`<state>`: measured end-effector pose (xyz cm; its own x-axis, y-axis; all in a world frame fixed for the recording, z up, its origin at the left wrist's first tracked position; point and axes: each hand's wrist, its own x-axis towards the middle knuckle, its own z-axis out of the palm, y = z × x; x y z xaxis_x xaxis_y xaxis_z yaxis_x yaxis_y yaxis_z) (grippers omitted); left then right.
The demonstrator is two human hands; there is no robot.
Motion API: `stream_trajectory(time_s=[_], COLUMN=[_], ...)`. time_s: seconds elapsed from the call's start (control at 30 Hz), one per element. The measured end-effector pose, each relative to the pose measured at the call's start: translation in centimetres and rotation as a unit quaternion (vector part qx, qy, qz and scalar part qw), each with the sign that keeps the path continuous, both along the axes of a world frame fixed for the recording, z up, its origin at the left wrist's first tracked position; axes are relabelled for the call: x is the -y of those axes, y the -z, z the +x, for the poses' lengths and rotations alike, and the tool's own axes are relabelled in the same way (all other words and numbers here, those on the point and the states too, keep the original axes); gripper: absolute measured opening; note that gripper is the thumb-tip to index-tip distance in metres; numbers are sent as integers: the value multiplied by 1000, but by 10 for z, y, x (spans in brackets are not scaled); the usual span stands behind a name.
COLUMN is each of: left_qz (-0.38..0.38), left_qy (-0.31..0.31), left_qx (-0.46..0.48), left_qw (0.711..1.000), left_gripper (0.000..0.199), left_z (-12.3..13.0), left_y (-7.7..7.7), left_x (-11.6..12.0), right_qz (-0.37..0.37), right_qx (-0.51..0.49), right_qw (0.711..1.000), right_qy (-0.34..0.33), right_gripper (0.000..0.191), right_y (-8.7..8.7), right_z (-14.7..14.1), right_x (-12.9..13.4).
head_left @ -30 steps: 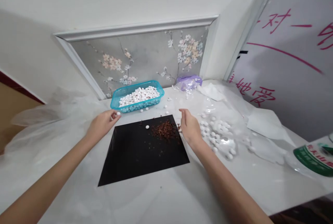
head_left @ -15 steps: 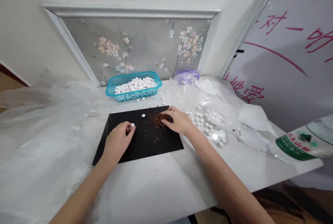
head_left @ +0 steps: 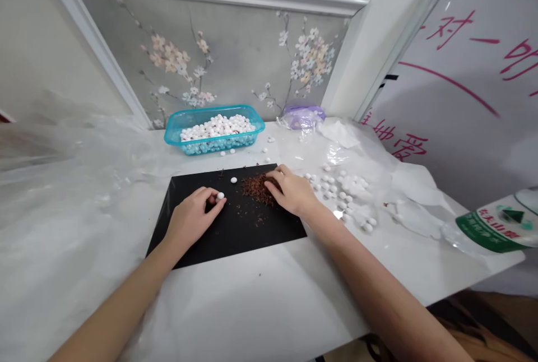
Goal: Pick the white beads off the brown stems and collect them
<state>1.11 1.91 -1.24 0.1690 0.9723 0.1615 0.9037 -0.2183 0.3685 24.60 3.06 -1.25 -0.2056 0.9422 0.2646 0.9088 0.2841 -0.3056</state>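
Note:
Over the left part of a black mat [head_left: 235,238], my left hand [head_left: 193,213] pinches a small white ball [head_left: 220,196] between thumb and fingertips. My right hand [head_left: 292,189] is at the right side of a pile of reddish-brown flakes [head_left: 257,189], its thumb and fingers curled at the pile; whether they grip any flakes is too small to tell. Another white ball [head_left: 233,180] lies on the mat between the hands, left of the pile. Loose brown crumbs are scattered below the pile.
Behind the mat stands a blue basket [head_left: 173,137] full of white balls. Clear plastic with many white balls [head_left: 342,195] lies to the right, a purple packet [head_left: 305,117] at the back. A large bottle [head_left: 496,224] lies far right; plastic sheeting [head_left: 75,227] covers the left.
The camera view has shifted slightly, bringing the table a little closer. Both hands keep nearly the same places over the mat, the left still with the white ball.

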Motion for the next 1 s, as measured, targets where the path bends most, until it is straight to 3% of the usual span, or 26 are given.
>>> stream_trajectory(time_s=[0.13,0.2,0.7,0.93,1.0], left_qz=[-4,-3,-25,67,53], left_qy=[7,8,24,14,10], left_qx=[1,-2,19,180,259], left_qw=[1000,1000,999,981,964], left_gripper=[22,22,37,35,34], left_z=[0,1,-3,-1,0], left_y=[1,1,2,-3,-2], left_x=[5,9,16,26,27], right_qz=[19,5,36,19,15], right_qx=[4,28,-50,-75,-80], right_qw=[999,998,998,997,996], right_qy=[-33,-58,-14,28,28], right_gripper=[39,33,24,16,18], right_y=[3,7,9,4,5], right_z=[-10,-12,1,2,4], right_x=[5,5,-3,-3,-4])
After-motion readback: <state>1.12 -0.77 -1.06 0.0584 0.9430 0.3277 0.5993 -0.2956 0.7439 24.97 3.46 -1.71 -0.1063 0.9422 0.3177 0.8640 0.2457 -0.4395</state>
